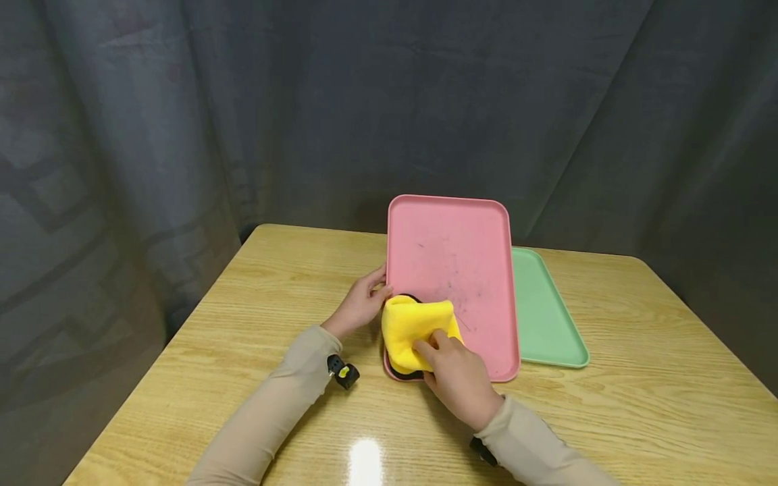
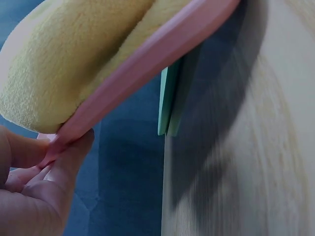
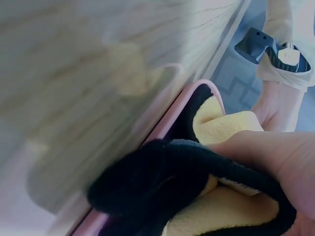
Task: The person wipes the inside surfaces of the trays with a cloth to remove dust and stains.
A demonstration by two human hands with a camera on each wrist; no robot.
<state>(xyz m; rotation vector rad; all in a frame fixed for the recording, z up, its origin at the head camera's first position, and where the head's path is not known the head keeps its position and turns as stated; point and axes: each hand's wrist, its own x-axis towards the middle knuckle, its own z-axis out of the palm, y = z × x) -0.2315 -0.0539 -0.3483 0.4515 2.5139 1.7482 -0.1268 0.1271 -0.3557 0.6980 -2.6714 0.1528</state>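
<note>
A pink tray (image 1: 452, 243) is held tilted up off the wooden table, dark scuff marks on its face. My left hand (image 1: 358, 305) grips its left edge, the thumb on the face side and fingers behind, as the left wrist view shows. Over the lower left of the tray lies a yellow cloth (image 1: 413, 327) with a black side (image 3: 147, 182). The right hand (image 1: 462, 381) pinches this bunched cloth against the tray. In the right wrist view the cloth's folds hide most of the right fingertips.
A green tray (image 1: 547, 317) lies on the table behind and to the right of the pink one. The wooden table (image 1: 292, 277) extends to both sides. A dark grey curtain (image 1: 340, 115) hangs behind its far edge.
</note>
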